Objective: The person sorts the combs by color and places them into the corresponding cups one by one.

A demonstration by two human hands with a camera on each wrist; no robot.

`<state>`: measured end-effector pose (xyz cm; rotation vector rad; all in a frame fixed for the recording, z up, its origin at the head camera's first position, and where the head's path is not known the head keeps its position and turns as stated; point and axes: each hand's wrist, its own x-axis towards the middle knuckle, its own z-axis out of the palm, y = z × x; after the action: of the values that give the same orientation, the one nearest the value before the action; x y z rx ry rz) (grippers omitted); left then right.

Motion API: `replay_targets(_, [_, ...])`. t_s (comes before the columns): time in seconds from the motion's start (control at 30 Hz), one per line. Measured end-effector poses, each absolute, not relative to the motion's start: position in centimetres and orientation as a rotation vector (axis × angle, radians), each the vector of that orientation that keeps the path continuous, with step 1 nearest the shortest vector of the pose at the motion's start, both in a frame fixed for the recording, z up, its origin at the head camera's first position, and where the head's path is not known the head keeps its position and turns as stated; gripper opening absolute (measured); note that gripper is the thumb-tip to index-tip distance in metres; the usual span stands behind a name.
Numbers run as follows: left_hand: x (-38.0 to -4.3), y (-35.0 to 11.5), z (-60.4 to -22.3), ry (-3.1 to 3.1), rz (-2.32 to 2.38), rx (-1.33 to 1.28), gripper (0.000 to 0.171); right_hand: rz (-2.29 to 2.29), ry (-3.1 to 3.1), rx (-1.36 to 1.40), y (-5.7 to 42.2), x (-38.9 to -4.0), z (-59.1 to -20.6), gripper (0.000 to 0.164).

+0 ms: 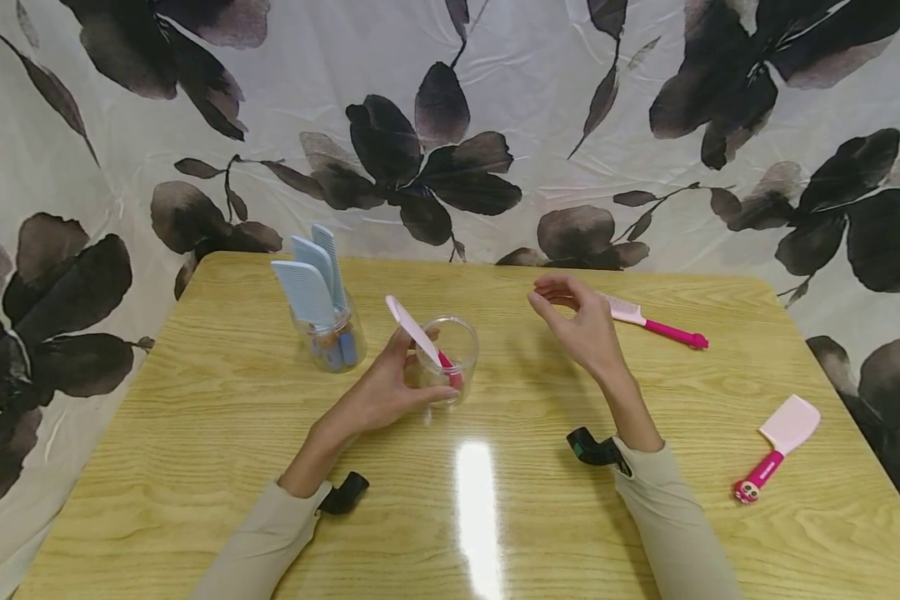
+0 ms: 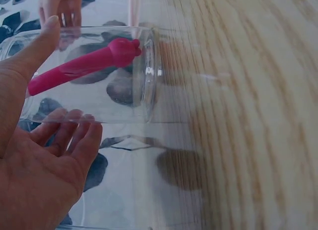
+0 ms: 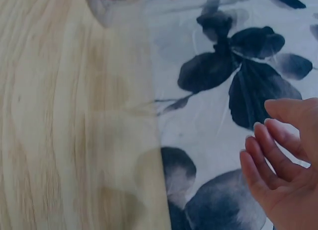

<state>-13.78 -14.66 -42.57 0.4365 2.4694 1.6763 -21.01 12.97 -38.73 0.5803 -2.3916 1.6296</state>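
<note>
My left hand (image 1: 390,385) grips a clear jar (image 1: 465,343) on the table, thumb on the near side and fingers around the far side. A pink comb (image 1: 411,327) leans in it, its light pink head sticking out to the left. Through the wall, the left wrist view shows its magenta handle (image 2: 84,66). To the right, my right hand (image 1: 581,325) hovers over the table with loosely bent fingers and nothing between them. Just beyond it lies another pink comb (image 1: 667,330) with a magenta handle, its toothed end partly hidden behind the hand.
A second clear jar (image 1: 318,354) at the left holds several light blue combs (image 1: 305,292), heads up. At the right lies a pink, broad-headed comb or brush (image 1: 791,423) with a figure on its handle end. A floral cloth (image 1: 555,100) hangs behind the wooden table (image 1: 195,450).
</note>
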Motion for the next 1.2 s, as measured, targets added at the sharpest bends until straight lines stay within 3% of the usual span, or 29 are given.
replay_targets(0.17, [-13.7,-14.7,-42.7,2.466,1.677,0.442,0.098,1.599,-2.403,0.535,13.7,-20.5,-37.4,0.028])
replay_targets(0.4, [-13.6,-14.8,-42.9,2.467,1.679,0.437,0.101,1.536,-2.41,0.482,16.4,-23.4,-41.0,0.032])
replay_targets(1.2, [-13.6,-14.8,-42.8,2.483,1.667,0.454,0.101,1.426,-2.528,0.165,20.9,-25.9,-42.9,0.038])
